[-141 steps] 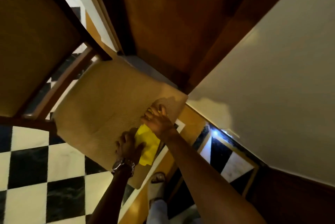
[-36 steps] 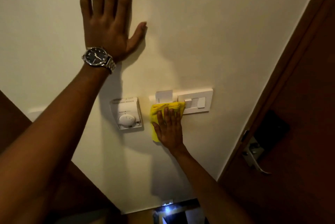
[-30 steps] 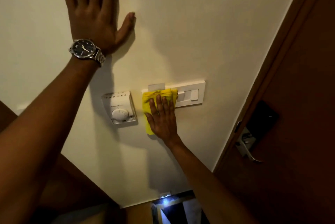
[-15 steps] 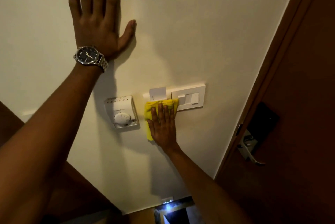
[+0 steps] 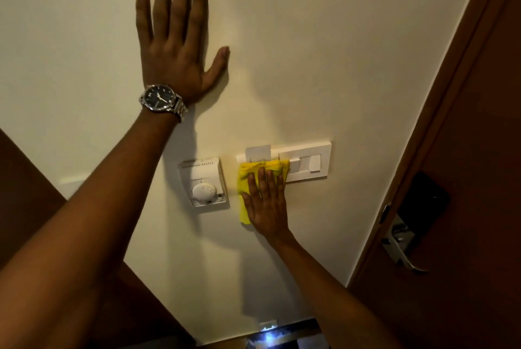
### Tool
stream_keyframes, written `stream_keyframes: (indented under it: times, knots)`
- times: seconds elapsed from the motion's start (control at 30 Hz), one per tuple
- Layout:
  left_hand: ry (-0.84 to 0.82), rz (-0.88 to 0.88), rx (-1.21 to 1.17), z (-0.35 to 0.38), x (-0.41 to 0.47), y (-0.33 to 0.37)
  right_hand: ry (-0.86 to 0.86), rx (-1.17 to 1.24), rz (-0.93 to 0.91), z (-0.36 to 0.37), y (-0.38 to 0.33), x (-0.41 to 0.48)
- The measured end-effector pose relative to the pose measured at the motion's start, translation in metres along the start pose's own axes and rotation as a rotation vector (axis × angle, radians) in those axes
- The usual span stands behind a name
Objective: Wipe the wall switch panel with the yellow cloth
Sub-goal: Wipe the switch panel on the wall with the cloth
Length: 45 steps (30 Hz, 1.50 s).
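Observation:
A white switch panel [image 5: 306,162] sits on the cream wall, with a key card slot at its left end. My right hand [image 5: 267,204] lies flat with fingers stretched, pressing the yellow cloth [image 5: 244,179] against the panel's left half. The cloth hangs down past the panel's lower edge and hides that part. The right half with its rocker switches shows bare. My left hand [image 5: 180,46], with a wristwatch, rests flat and spread on the wall well above and to the left, holding nothing.
A white thermostat with a round dial [image 5: 203,182] is mounted just left of the cloth. A brown wooden door with a metal lever handle [image 5: 406,247] and dark lock plate stands at the right. Dark wood panelling [image 5: 25,176] fills the lower left.
Earlier both hands held the cloth on a chair seat; now it is on the panel. Over the last second the right hand slid the cloth slightly down and up over the panel's left half.

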<state>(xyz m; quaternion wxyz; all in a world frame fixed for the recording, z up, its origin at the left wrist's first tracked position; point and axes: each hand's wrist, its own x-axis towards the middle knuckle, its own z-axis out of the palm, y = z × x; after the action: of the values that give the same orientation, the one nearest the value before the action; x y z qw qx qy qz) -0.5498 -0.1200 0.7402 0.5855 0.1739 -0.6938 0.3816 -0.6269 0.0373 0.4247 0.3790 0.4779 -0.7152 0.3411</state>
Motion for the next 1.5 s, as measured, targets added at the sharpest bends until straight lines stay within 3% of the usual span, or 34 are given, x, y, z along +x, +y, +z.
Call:
stream_keyframes:
  times: [0.23,0.4,0.53,0.7,0.87,1.0,1.17,1.3,1.5]
  knots:
    - [0.006,0.002,-0.011,0.010,-0.008,0.001,0.011,-0.004,-0.009,0.003,0.004,0.011]
    - [-0.079,-0.060,-0.023,0.001,-0.039,0.017,-0.009,-0.085,-0.082,0.001,0.007,-0.007]
    - [-0.090,0.044,-0.038,0.003,-0.063,0.018,0.033,0.031,0.035,0.000,0.000,0.014]
    - [-0.087,0.043,-0.009,0.005,-0.064,0.017,-0.001,-0.087,-0.072,-0.001,0.003,-0.015]
    - [-0.073,0.017,-0.008,0.008,-0.065,0.017,0.024,-0.002,0.028,0.002,-0.002,0.012]
    - [-0.059,0.010,-0.018,0.004,-0.064,0.018,-0.016,-0.085,-0.072,0.003,0.004,-0.021]
    - [-0.059,0.009,-0.018,0.004,-0.064,0.019,0.017,0.019,0.076,0.001,-0.011,0.003]
    - [-0.053,0.017,-0.028,0.002,-0.063,0.019,-0.018,-0.041,-0.007,0.000,-0.012,-0.028]
    - [-0.051,0.007,-0.022,0.004,-0.064,0.019,0.055,0.026,0.095,0.002,-0.027,0.020]
